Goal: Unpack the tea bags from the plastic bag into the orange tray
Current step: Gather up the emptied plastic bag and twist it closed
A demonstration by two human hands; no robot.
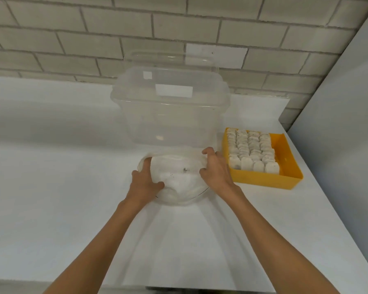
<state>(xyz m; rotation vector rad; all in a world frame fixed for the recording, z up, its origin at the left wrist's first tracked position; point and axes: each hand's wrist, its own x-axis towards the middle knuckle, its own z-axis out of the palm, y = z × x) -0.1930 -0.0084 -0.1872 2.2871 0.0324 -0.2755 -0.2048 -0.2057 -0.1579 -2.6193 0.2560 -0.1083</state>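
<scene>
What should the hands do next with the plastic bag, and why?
Probably spread the plastic bag open: the left hand and right hand both grip its sides, and the orange tray, lined with tea bags, has a free strip along its right side.

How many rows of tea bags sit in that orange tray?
4 rows of tea bags, side by side from the left wall of the orange tray; its right strip is bare. No row looks hidden.
</scene>
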